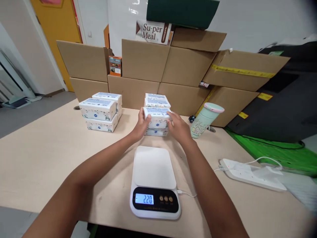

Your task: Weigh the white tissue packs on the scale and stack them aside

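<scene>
Both hands are at the middle stack, gripping a white tissue pack (158, 118) with blue print from its two sides. My left hand (141, 127) presses its left end, thumb on the front. On the right end, my right hand (179, 127) has its fingers over the edge. Beneath that pack lies another pack (156, 132), and more tissue packs (156, 100) sit behind. Nearer to me is a white kitchen scale (155, 168) with a bare platform; its lit display (144, 199) reads about 2.20 with a dash before it.
A second stack of tissue packs (99, 110) stands to the left. Right of my hand is a mint-green tumbler (206, 119). A white power strip (250, 175) lies farther right with cables. Open cardboard boxes (138, 89) line the back of the table (49, 158).
</scene>
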Tool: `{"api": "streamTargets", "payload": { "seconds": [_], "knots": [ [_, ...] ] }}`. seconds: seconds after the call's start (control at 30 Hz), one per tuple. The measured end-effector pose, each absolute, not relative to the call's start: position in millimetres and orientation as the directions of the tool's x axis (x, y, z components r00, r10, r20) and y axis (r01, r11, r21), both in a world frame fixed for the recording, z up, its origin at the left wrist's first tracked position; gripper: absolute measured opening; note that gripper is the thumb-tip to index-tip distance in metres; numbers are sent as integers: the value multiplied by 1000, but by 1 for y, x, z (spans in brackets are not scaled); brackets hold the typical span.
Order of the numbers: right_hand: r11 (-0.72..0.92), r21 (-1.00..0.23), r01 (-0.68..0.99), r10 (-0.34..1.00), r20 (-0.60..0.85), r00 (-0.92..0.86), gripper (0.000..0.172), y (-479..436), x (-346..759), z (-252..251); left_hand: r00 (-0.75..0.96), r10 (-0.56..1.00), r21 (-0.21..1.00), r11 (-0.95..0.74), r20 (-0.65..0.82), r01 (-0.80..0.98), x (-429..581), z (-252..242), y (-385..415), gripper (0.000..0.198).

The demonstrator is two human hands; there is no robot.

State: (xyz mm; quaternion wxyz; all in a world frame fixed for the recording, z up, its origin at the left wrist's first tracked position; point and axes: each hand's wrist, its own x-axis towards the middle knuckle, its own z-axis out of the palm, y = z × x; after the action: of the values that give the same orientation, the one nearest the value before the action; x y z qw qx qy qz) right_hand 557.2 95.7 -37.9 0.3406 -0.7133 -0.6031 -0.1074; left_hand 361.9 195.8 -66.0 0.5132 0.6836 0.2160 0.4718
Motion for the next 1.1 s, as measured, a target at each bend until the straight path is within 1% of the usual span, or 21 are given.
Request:
{"api": "streamTargets", "payload": {
  "seconds": [0.07, 0.1, 0.17, 0.23, 0.4, 0.5, 0.57, 0.63, 0.7, 0.83, 0.9, 0.97, 1.1],
  "knots": [
    [-108, -244, 964, 757, 609, 239, 52, 94, 557, -41, 492, 752, 890, -442, 438, -116, 360, -73, 200, 101],
    [-131, -204, 970, 742, 628, 233, 50, 94, 556, -41, 502, 736, 871, -486, 455, -76, 358, -76, 202, 102],
    [-169, -166, 971, 722, 651, 237, 48, 94, 553, -43, 503, 708, 816, -578, 496, 11, 353, -78, 207, 96],
    [-200, -163, 966, 703, 663, 258, 45, 95, 550, -46, 488, 709, 779, -621, 509, 90, 349, -78, 210, 89],
    [-240, -123, 963, 607, 755, 248, 40, 100, 545, -56, 430, 790, 806, -556, 437, 203, 343, -73, 206, 85],
    [-239, -84, 967, 560, 802, 208, 41, 104, 544, -63, 430, 806, 821, -529, 406, 215, 343, -72, 204, 81],
    [-234, -66, 970, 552, 812, 188, 40, 104, 544, -65, 433, 808, 823, -525, 401, 218, 344, -73, 204, 81],
    [-219, -62, 974, 576, 797, 180, 41, 104, 545, -64, 431, 804, 812, -537, 410, 230, 345, -74, 204, 82],
    [-183, -78, 980, 633, 753, 178, 43, 104, 545, -60, 427, 797, 792, -557, 426, 249, 345, -75, 204, 83],
    [-117, -175, 977, 746, 634, 203, 51, 106, 542, -46, 446, 772, 749, -601, 454, 279, 346, -77, 198, 83],
    [-120, -198, 973, 771, 599, 217, 53, 107, 537, -41, 467, 757, 733, -618, 458, 284, 346, -80, 196, 84],
    [-121, -190, 974, 782, 587, 211, 54, 106, 532, -38, 469, 743, 713, -639, 477, 286, 347, -82, 196, 84],
    [-133, -173, 976, 793, 573, 210, 57, 102, 529, -39, 398, 740, 660, -668, 542, 344, 349, -82, 197, 86]
  ]
}}
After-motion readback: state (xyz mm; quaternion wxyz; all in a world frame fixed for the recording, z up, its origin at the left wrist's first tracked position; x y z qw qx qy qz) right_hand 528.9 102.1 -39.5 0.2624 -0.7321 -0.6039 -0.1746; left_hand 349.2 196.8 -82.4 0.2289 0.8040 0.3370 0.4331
